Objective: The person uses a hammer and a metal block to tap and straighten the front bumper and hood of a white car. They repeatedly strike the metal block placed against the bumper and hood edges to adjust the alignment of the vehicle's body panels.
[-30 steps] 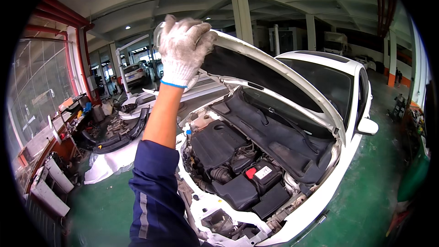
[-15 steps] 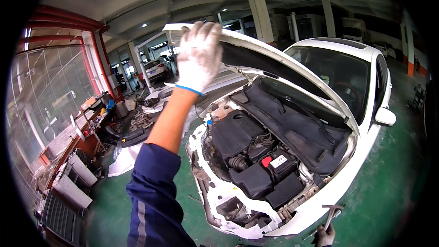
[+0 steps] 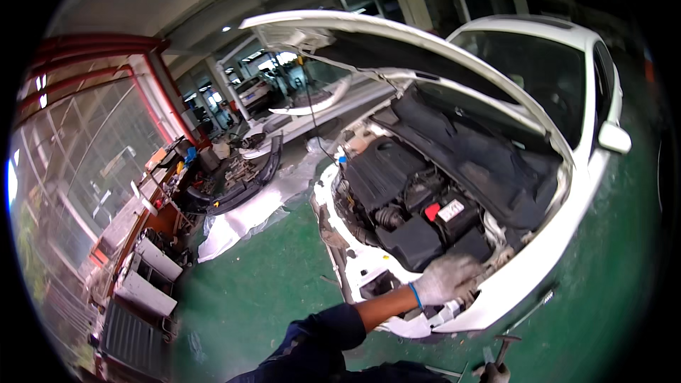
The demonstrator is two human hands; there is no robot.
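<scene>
My left hand point(image 3: 447, 279), in a soiled white glove with a blue cuff, reaches over the front corner of the white car's engine bay, by the black battery point(image 3: 454, 216). Motion smears its fingers, so their grip cannot be read. At the bottom edge my right hand point(image 3: 494, 372), gloved and partly cut off, is closed around the handle of a hammer point(image 3: 507, 340). A thin metal rod with a ribbed end point(image 3: 545, 299) shows beyond the hammer head. The raised hood point(image 3: 425, 53) stands over the engine cover point(image 3: 389, 174) with no hand on it.
Removed dark bumper trim point(image 3: 248, 195) lies on white sheeting point(image 3: 234, 234) to the left. Beyond it are a cluttered bench point(image 3: 152, 188) and a white cabinet point(image 3: 145, 291) along the windows. The side mirror point(image 3: 614, 137) juts out at right.
My left hand has left the hood's front edge and swung down and right to the engine bay's front corner. The hood remains raised. My right hand still holds the hammer.
</scene>
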